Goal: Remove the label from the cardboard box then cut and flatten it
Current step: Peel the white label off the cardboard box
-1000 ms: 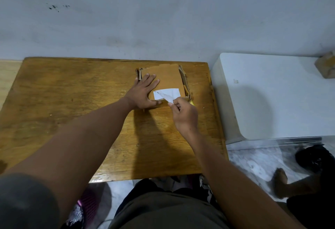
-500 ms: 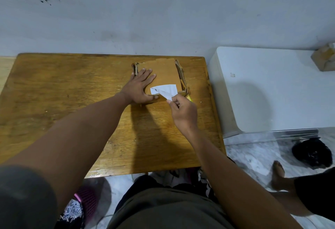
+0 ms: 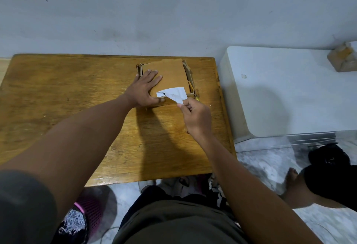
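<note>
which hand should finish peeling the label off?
Right. The right hand already pinches the lifted corner of the label, while the left hand lies flat on the cardboard box, bracing it.

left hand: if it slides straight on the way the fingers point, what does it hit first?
Nothing on the box, it seems. The left hand lies flat on the cardboard box, fingers pointing toward the wall; past the box's far edge that wall comes first, though depth is unclear.

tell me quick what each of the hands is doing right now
Left hand: open, pressed flat on the cardboard box.
Right hand: closed, pinching the partly peeled white label.
</note>
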